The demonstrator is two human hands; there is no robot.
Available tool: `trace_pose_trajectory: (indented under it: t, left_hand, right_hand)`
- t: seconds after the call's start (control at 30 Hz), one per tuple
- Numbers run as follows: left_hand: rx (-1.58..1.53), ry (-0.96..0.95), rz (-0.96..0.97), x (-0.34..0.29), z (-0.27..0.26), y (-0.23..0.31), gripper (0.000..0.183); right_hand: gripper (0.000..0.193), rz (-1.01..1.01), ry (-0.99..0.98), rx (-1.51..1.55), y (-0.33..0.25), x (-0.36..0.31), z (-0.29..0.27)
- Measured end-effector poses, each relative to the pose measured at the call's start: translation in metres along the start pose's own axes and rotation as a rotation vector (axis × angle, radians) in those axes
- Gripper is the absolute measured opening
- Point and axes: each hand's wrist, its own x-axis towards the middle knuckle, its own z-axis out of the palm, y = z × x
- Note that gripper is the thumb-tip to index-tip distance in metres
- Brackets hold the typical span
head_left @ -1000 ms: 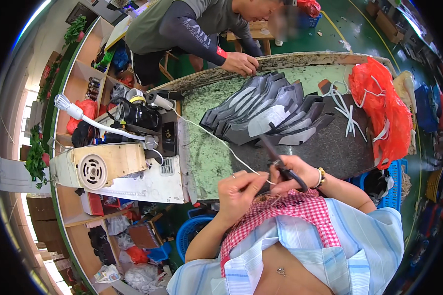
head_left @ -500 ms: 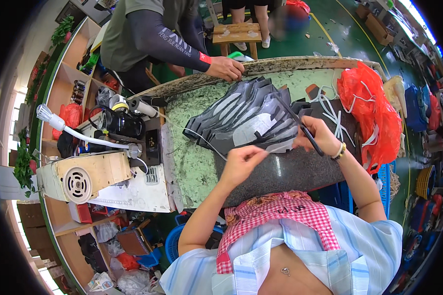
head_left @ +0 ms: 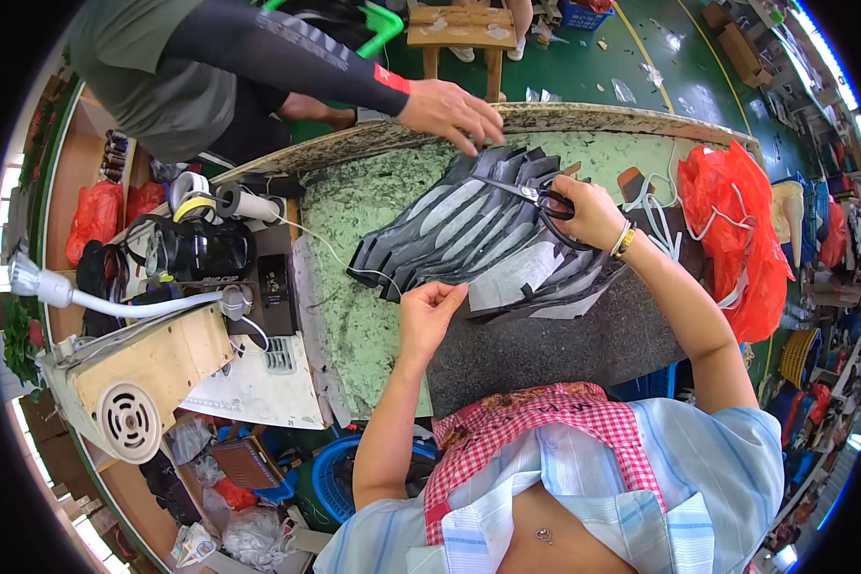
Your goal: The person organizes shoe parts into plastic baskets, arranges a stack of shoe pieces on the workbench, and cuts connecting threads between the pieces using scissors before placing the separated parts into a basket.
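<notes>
My right hand grips scissors with black handles, their blades pointing left over a fanned stack of dark grey and black cut pieces. Pale patches show on these pieces. At the near edge of the stack, my left hand is closed in a pinch, beside a large pale patch. A thin white cord runs from the left side of the table into this hand; its end is hidden by the fingers. Across the table a co-worker's hand reaches over the raised rim toward the stack.
A red plastic bag sits at the table's right end, near white straps. To the left are a white lamp, a roll and a wooden machine housing. A wooden stool stands beyond the table.
My left hand has moved left, away from my right hand. My right hand has risen, and the scissors now point left over the stack. The co-worker has shifted left and lifted a hand off the rim.
</notes>
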Motion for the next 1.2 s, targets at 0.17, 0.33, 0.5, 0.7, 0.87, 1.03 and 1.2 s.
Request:
trace_pose_trajectory:
  t: [0.17, 0.33, 0.5, 0.7, 0.87, 1.03, 1.2]
  left_hand:
    - [0.385, 0.150, 0.022, 0.018, 0.004, 0.001, 0.027]
    - [0.536, 0.181, 0.098, 0.012, -0.019, 0.004, 0.032]
    - [0.332, -0.144, 0.046, 0.003, -0.064, 0.004, 0.020]
    - [0.462, -0.026, 0.203, -0.011, -0.063, 0.000, 0.018]
    - [0.128, -0.122, 0.264, -0.044, -0.004, 0.014, 0.015]
    - [0.067, -0.176, 0.246, -0.039, 0.048, 0.062, 0.008]
    - [0.396, -0.083, 0.484, 0.010, 0.014, 0.055, 0.007]
  right_hand:
    - [0.027, -0.064, 0.095, -0.200, 0.010, 0.003, 0.012]
    - [0.047, -0.080, -0.369, 0.322, -0.041, -0.049, -0.031]
    - [0.075, 0.521, -1.135, 0.970, -0.053, -0.093, 0.029]
    - [0.067, 0.468, -0.882, 0.888, -0.071, -0.073, 0.065]
    - [0.041, 0.398, -0.765, 1.023, -0.068, -0.076, 0.025]
    - [0.039, 0.198, -0.321, 0.900, -0.058, -0.050, -0.002]
    - [0.035, 0.191, -0.312, 0.818, -0.034, -0.007, -0.014]
